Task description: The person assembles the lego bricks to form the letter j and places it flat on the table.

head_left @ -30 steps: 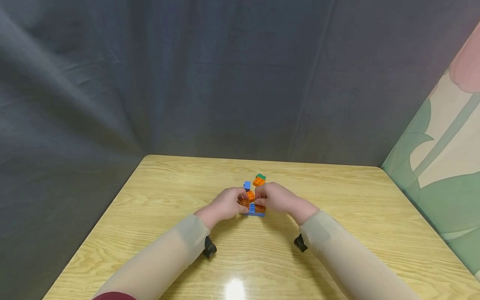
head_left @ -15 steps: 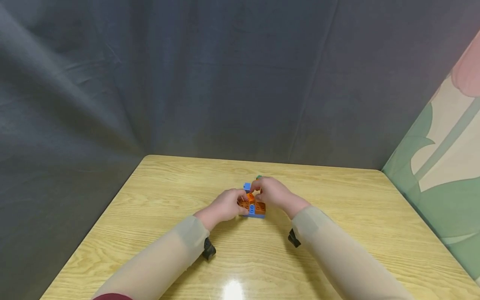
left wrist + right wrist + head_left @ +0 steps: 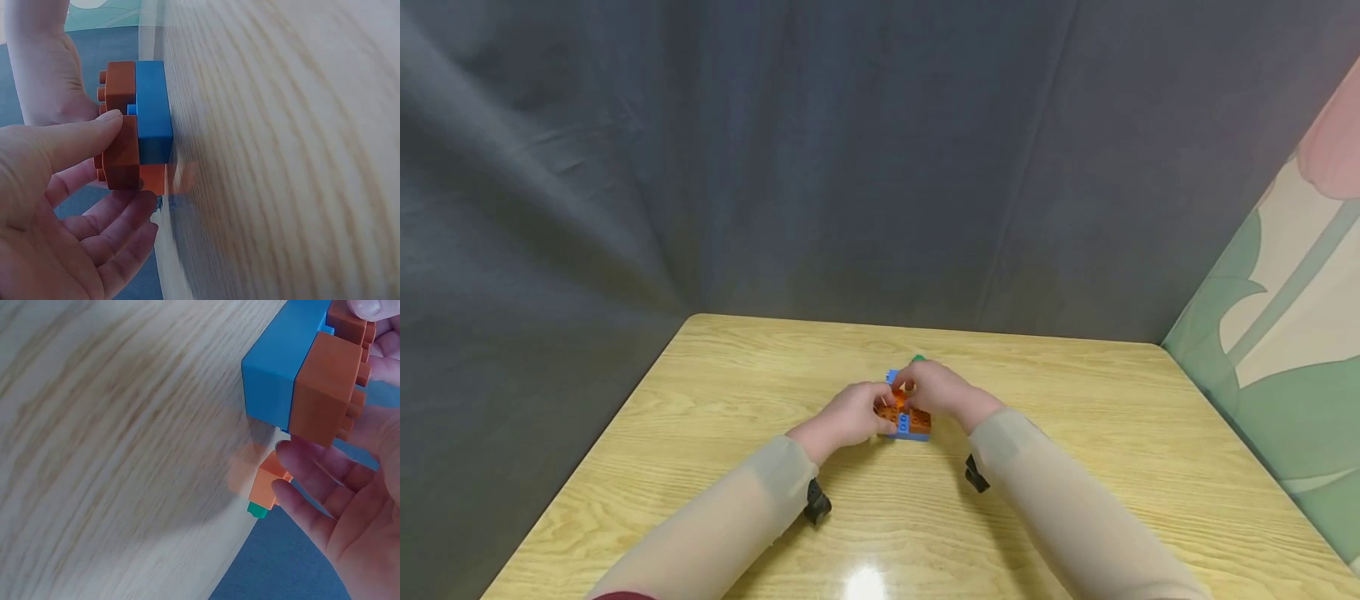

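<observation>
In the head view a blue brick lies on the table with two brown bricks on top. My left hand pinches the left brown brick, its thumb and fingers on opposite sides. The right brown brick sits beside it. My right hand reaches over behind them, thumb and index finger bent at a bright orange brick. Whether they hold that brick is hidden. Farther back in the right wrist view, another orange brick stands by a green piece.
Another blue piece shows behind the left fingertips. A wooden table carries everything, with a dark curtain along its far edge and a flower-patterned panel at the right.
My right hand has moved left from the right brown brick to the bright orange brick, uncovering the brown one. My left hand has kept its pinch in nearly the same place.
</observation>
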A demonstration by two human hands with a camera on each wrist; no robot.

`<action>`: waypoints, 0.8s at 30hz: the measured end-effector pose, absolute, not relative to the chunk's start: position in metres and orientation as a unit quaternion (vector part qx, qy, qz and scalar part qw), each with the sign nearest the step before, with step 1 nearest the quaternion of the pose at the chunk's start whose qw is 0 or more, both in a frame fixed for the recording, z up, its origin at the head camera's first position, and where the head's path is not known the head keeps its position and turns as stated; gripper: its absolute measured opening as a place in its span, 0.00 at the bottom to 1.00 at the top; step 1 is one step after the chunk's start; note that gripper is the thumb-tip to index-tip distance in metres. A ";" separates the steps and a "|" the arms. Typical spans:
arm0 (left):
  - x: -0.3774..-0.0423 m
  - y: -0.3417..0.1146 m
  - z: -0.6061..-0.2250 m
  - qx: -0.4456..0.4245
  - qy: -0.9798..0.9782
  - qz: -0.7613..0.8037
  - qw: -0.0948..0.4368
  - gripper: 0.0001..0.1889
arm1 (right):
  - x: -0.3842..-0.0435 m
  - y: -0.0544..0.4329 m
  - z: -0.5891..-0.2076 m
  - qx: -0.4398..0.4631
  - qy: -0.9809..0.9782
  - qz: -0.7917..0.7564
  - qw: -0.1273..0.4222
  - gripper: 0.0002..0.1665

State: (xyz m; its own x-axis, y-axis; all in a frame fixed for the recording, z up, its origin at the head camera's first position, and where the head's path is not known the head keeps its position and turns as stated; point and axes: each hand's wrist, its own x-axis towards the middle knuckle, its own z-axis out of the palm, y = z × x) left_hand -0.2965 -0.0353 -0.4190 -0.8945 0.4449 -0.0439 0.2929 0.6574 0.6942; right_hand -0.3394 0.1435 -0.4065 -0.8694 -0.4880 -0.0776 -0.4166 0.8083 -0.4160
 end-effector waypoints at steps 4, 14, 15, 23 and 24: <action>-0.297 -0.035 -0.419 0.202 0.904 0.363 0.106 0.12 | -0.342 0.142 -0.407 -0.234 0.946 -0.201 0.100 0.18; -0.297 -0.034 -0.418 0.206 0.906 0.356 0.104 0.11 | -0.343 0.155 -0.405 -0.250 0.953 -0.153 0.083 0.13; -0.297 -0.034 -0.418 0.206 0.906 0.355 0.104 0.11 | -0.343 0.158 -0.405 -0.246 0.953 -0.158 0.084 0.12; -0.297 -0.036 -0.422 0.201 0.904 0.362 0.103 0.11 | -0.337 0.173 -0.396 -0.233 0.945 -0.211 0.086 0.16; -0.297 -0.036 -0.424 0.201 0.904 0.363 0.103 0.11 | -0.336 0.174 -0.395 -0.234 0.944 -0.214 0.086 0.16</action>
State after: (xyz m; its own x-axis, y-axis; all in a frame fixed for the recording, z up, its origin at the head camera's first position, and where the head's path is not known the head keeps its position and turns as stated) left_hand -0.2970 -0.0356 -0.4237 -0.8978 0.4385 -0.0404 0.2888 0.6556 0.6977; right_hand -0.3356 0.1739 -0.3947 -0.8751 -0.4798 -0.0627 -0.4060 0.7985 -0.4446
